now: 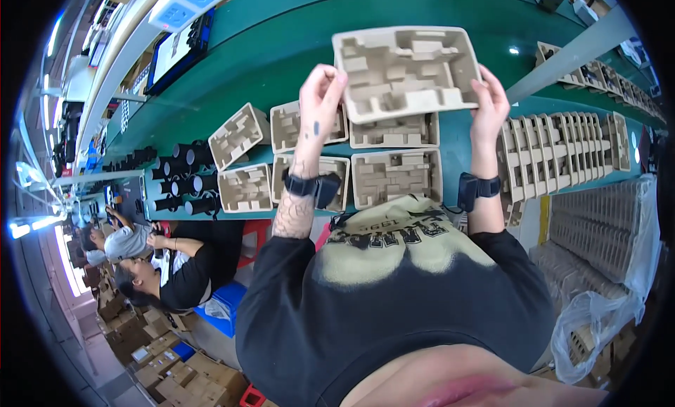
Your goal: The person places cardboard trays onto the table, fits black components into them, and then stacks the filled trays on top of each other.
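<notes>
While it's held up over the green bench (281, 48), here's the layout:
Tray: beige pulp tray (406, 71), lifted above the trays below
Left hand (320, 101): fingers clamped on its left edge
Right hand (489, 105): gripping its right edge
Below: more pulp trays (396, 176) laid out flat
Right side: stacked trays (562, 150) standing on edge

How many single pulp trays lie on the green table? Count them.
6: back-left tray, back-middle tray, back-right tray, front-left tray, front-middle tray, front-right tray; more may hide.
</notes>
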Motion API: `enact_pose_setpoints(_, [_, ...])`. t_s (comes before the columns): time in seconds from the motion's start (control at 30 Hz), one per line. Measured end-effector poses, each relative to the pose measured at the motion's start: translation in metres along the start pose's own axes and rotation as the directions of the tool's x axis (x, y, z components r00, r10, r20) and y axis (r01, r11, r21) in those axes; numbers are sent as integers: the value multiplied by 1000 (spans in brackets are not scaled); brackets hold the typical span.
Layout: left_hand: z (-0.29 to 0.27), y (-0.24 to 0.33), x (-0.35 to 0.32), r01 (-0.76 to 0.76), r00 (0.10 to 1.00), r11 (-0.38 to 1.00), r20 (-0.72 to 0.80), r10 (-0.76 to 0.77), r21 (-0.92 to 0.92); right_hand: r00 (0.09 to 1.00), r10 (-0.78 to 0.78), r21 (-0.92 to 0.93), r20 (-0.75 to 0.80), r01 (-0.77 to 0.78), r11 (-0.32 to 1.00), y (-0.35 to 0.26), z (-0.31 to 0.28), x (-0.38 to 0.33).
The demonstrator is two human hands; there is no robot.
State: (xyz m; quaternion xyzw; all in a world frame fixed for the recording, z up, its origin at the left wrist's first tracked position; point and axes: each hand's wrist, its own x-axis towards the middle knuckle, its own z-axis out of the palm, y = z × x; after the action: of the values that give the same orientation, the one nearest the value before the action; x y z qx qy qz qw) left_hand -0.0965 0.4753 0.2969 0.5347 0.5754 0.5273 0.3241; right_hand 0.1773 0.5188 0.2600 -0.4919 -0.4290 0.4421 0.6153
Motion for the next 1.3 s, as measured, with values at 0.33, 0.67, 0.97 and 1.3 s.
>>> enact_pose_setpoints(0.33, [61, -119, -88, -583, 783, 547, 596, 180, 601, 825, 482, 345, -295, -378, 859, 73, -94, -141])
enact_pose_setpoints(0.67, [55, -104, -78, -345, 775, 603, 580, -249, 719, 604, 789, 518, 111, -713, 473, 73, -86, -145])
enact_pose_setpoints(0.97, [49, -130, 98, -129, 937, 515, -66, 343, 847, 797, 595, -194, -105, -603, 774, 107, -130, -129])
enact_pose_setpoints(1.3, [32, -84, 86, -120, 993, 802, 70, 97, 586, 988, 153, -77, 13, -152, 985, 37, -97, -23])
